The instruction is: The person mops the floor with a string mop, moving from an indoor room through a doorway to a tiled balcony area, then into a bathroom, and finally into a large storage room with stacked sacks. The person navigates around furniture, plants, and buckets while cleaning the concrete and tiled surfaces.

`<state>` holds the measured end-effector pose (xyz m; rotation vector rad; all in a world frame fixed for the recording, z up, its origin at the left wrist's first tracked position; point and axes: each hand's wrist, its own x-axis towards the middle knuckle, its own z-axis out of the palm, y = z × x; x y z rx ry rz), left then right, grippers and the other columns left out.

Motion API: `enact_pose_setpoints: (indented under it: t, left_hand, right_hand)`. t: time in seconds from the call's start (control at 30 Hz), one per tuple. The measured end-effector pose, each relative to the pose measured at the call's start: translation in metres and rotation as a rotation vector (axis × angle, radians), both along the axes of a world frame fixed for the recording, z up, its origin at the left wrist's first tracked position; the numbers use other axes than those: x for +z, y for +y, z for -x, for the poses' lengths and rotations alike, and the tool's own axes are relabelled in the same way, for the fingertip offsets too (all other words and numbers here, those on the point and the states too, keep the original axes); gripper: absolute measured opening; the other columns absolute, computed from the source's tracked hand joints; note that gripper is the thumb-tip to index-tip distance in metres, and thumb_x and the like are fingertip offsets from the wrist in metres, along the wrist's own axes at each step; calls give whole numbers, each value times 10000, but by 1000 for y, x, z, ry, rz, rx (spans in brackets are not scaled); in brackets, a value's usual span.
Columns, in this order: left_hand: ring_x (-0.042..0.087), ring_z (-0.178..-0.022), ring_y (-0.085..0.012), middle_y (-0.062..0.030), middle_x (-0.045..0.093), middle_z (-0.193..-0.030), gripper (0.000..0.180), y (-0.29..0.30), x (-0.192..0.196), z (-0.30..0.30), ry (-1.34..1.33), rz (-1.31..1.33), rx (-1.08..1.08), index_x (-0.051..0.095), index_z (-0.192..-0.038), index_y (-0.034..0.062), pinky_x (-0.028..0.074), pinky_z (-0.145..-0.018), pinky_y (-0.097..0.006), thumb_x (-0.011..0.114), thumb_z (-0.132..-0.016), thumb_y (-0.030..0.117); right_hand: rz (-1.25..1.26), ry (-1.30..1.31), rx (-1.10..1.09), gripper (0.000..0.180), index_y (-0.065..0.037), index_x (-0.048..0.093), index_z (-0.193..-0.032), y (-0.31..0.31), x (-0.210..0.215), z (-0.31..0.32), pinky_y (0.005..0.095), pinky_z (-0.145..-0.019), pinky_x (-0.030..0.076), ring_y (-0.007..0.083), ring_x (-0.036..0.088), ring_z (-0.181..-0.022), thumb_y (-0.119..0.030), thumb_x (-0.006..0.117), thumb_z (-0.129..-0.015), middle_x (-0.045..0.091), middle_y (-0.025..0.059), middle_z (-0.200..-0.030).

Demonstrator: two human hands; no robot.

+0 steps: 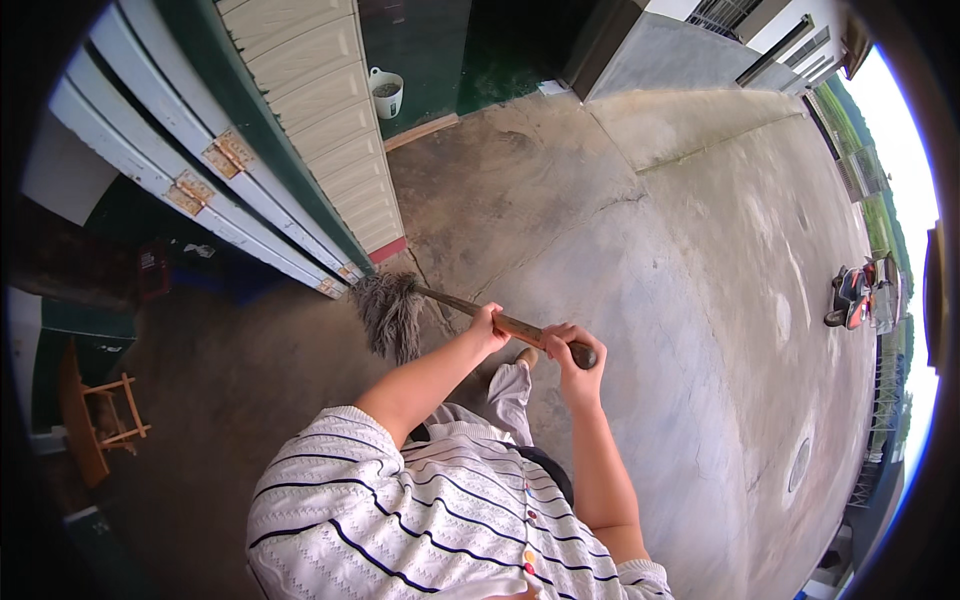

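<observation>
Both my hands are wrapped round the wooden handle of a mop (pixel 388 312). My left hand (pixel 488 327) grips it partway along the shaft. Close to the rounded handle end, my right hand (pixel 570 345) is closed on it. The handle slants from my right hand toward the upper left. Its grey, stringy head lies on the concrete floor (pixel 640 300), beside the lower end of white folding door panels (pixel 215 160). My shoe (pixel 527 357) shows just below the handle, between my hands.
Rusty hinges (pixel 228 154) join the door panels. A cream ribbed panel (pixel 320 110) stands beside them. Behind is a white bucket (pixel 386 92) near a wooden threshold strip (pixel 422 132). A wooden chair (pixel 100 420) lies at left. A red motorbike (pixel 850 295) is parked far right.
</observation>
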<state>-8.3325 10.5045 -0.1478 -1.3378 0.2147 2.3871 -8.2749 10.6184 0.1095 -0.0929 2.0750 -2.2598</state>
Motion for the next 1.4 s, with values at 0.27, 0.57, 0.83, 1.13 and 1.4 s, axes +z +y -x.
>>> enact_pose_setpoints:
  t: [0.27, 0.57, 0.83, 1.13, 1.4]
  left_hand:
    - [509, -450, -87, 64, 488, -515, 264, 87, 18, 116, 28, 8, -102, 454, -580, 178, 476, -434, -231, 552, -825, 189]
    - [503, -460, -107, 25, 476, -550, 153, 106, -12, 284, -362, 70, 51, 472, -626, 130, 464, -418, -212, 568, -743, 151]
    - [504, -467, -121, 0, 511, -603, 171, 101, 8, 478, -581, 58, 242, 501, -676, 105, 468, -419, -222, 624, -744, 203]
    - [472, -482, -98, 28, 484, -596, 178, 96, 40, 689, -422, 25, 325, 485, -652, 141, 424, -421, -206, 598, -778, 199]
    - [441, -447, -86, 42, 466, -574, 188, 114, -16, 915, 113, -109, 257, 463, -629, 158, 393, -405, -189, 569, -782, 182]
  right_hand:
    - [-103, -93, 35, 130, 33, 548, -647, 112, 10, 165, 269, -622, 440, 138, 546, -652, 35, 573, -774, 597, 80, -673]
    - [-51, -238, 136, 136, 28, 541, -627, 127, -19, 381, 265, -580, 420, 135, 545, -610, 14, 565, -759, 564, 58, -619]
    - [-34, -288, 246, 158, 24, 514, -616, 107, -12, 594, 292, -607, 442, 179, 555, -617, 9, 551, -770, 539, 72, -606]
    - [-85, -173, 389, 138, 37, 556, -656, 97, 28, 790, 267, -621, 439, 140, 555, -633, -7, 577, -785, 557, 57, -624]
    - [-217, 97, 448, 102, 28, 605, -729, 132, 29, 981, 241, -666, 453, 94, 565, -691, -38, 610, -806, 623, 41, -706]
